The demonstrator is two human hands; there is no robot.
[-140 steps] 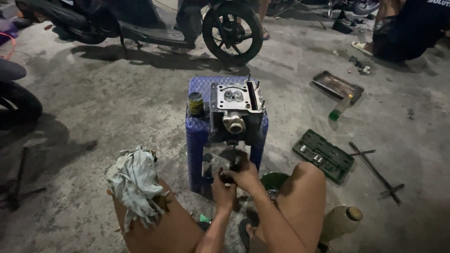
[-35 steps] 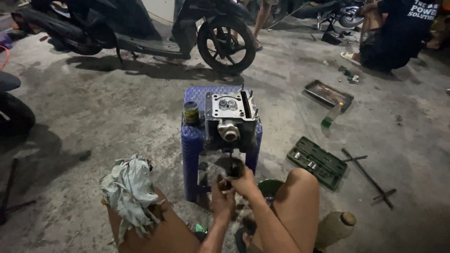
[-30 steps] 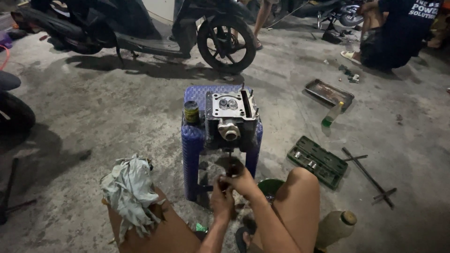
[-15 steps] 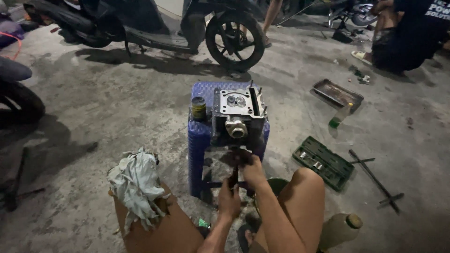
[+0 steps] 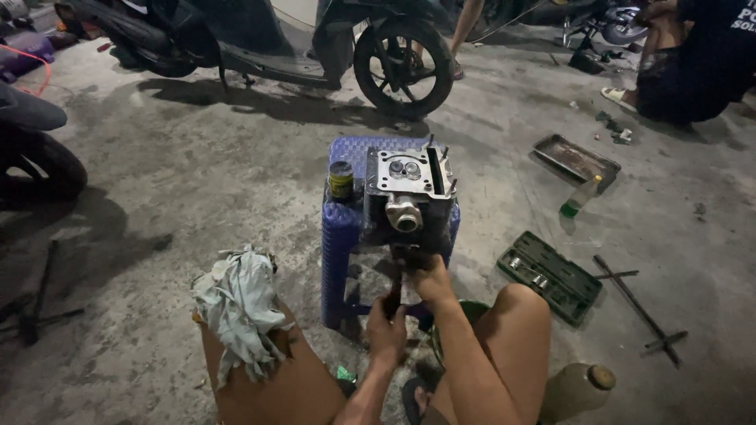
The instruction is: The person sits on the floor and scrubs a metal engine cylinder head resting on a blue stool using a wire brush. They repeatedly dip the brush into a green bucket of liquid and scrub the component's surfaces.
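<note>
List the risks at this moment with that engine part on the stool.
The cylinder head sits at the front edge of the blue plastic stool; both hands, left hand and right hand, work just below it, so a tug might tip it onto them. The small can beside it could get knocked off.

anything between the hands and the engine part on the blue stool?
Nothing visible. The right hand already touches the underside of the engine part on the blue stool; the left hand grips a dark tool just below.
</note>
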